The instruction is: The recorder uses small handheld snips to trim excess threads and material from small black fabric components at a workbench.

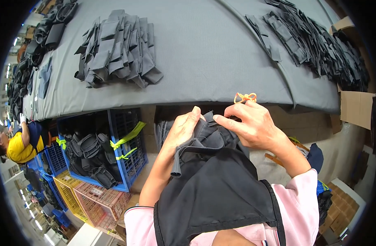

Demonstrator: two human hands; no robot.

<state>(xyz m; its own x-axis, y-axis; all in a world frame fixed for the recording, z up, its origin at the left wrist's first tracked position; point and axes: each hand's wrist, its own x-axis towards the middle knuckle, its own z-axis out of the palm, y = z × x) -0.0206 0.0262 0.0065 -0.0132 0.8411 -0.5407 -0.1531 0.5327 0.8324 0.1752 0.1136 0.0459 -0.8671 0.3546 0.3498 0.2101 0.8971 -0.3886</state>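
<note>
A dark grey sewn fabric piece (204,137) with a folded strap-like band is held up in front of my black apron (216,184), below the table edge. My left hand (184,127) grips its left side, thumb up and the other fingers mostly hidden by cloth. At the upper right of the piece, my right hand (251,125) has thumb and fingers drawn together at the fabric's edge. A looped orange cord (245,97) shows at the far side of that hand; what it is fixed to is hidden.
A grey cloth-covered table (192,53) spans ahead, bearing a fabric stack (116,51) and a larger heap (311,45) at right. Left stand a blue crate (132,153) of black pouch-like items, a pink crate (97,201) and a person in yellow (19,147). A cardboard box (357,108) is right.
</note>
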